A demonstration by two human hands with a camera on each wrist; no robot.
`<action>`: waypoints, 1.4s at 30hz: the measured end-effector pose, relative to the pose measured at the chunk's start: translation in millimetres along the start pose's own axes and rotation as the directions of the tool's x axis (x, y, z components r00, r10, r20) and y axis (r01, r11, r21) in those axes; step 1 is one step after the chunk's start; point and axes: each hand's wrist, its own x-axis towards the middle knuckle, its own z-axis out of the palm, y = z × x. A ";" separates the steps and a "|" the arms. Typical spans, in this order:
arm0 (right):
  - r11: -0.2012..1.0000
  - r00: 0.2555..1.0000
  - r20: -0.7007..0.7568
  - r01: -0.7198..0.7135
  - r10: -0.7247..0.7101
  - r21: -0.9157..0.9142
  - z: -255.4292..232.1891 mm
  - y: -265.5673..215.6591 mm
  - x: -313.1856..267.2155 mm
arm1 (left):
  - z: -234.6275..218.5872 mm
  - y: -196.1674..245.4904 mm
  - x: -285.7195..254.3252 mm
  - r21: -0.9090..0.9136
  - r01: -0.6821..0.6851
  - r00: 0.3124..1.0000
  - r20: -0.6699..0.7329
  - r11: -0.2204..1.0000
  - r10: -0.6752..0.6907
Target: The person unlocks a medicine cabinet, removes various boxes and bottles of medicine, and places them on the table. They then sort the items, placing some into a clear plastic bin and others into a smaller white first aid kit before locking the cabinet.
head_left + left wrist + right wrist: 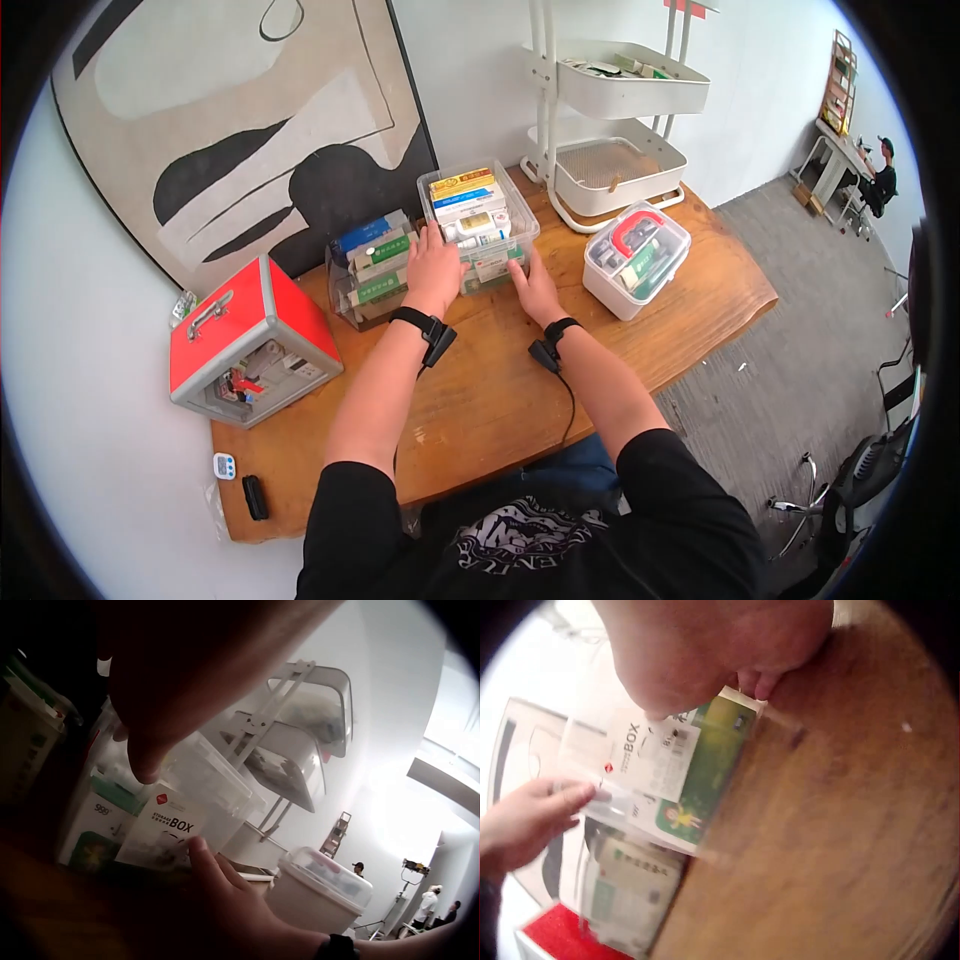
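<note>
A clear plastic bin full of medicine boxes and a white bottle stands near the wall. The left hand lies on its left front rim, thumb over the front edge in the left wrist view. Against the bin's right front side rests the right hand, its thumb by the label reading BOX. In the right wrist view the label faces the camera, with a green box behind it. Left of this bin, touching or nearly so, is a second clear bin with green and white boxes.
A red case with a see-through front stands on the left of the wooden table. To the right is a lidded white box with a red handle. A white tiered cart stands behind. A timer and black object lie front left.
</note>
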 end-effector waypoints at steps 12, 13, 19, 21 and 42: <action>0.954 0.997 0.075 0.030 -0.008 -0.300 -30.5 11.5 -82.6 | 3.5 -3.8 12.3 -0.054 0.049 0.998 0.040 0.997 -0.047; 0.970 0.967 0.253 0.018 0.044 -0.241 -45.0 -1.2 -94.0 | 4.8 -5.0 14.2 -0.051 0.056 0.998 0.039 0.997 -0.055; 0.853 0.916 0.233 0.391 -0.325 -0.347 -143.8 -126.1 -105.5 | 10.6 -6.3 18.0 -0.064 0.070 0.997 0.036 0.996 -0.068; 0.838 0.881 -0.109 0.390 -0.460 -0.382 -184.1 -124.8 -66.5 | 10.7 -7.6 16.7 -0.080 0.056 0.998 0.003 0.995 -0.056; 0.932 0.918 -0.159 -0.361 0.362 0.040 -239.2 -27.0 -27.2 | 21.9 -0.2 17.0 -0.201 -0.004 0.992 -0.125 0.980 -0.022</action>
